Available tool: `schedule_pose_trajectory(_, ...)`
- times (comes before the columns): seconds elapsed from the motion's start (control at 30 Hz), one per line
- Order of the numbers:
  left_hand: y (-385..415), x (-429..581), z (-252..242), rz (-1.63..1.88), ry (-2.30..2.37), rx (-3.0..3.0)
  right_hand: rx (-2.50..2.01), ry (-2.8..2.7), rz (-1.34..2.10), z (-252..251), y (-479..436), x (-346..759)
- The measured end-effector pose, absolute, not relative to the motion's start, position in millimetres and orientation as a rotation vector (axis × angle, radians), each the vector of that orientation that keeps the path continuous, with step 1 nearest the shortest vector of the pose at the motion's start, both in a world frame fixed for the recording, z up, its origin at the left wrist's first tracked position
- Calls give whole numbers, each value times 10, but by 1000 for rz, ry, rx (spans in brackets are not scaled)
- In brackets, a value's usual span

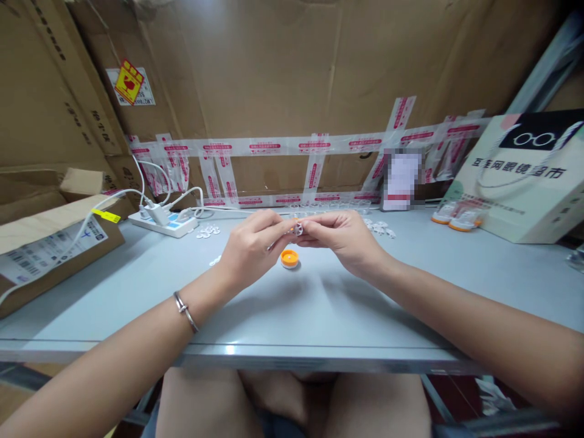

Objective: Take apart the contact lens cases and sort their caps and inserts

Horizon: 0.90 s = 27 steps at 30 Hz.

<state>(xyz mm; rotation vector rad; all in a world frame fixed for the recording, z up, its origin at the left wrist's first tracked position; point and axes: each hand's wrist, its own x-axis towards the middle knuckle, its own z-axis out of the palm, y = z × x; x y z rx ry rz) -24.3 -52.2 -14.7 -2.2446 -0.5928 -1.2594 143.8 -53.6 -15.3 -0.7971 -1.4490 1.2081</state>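
A: Where is the work right now?

B: At the fingertips. The left hand (250,249) and the right hand (344,234) meet over the pale grey-blue tabletop (319,322), pinching a small, round, clear plastic piece with spokes (298,229) between them.

A: How firm is the hold?

B: Both grips are narrow, thumbs against fingers; I cannot tell how hard they press, or how much of the piece they cover.

A: What lies around it?

B: A round, shallow orange-and-white plastic part (289,259) rests at about six o'clock from the piece, near it and touched by neither hand. Loose clear plastic pieces lie at nine o'clock (208,231) and three o'clock (382,229).

A: Which step would you call this?

B: Close handling of one spoked piece, I judge, perhaps turning or fitting it; the fingers hide the detail.

A: And the next move?

B: It seems to call for a light, steady pinch and careful alignment, since a piece this small could slip.
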Motion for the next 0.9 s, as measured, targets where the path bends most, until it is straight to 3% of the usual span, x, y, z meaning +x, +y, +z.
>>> schedule_pose_trajectory(0.9,-450,-249,-234,-1385,-652,-2446,-1013,-1348,1408,-188,-434,1422)
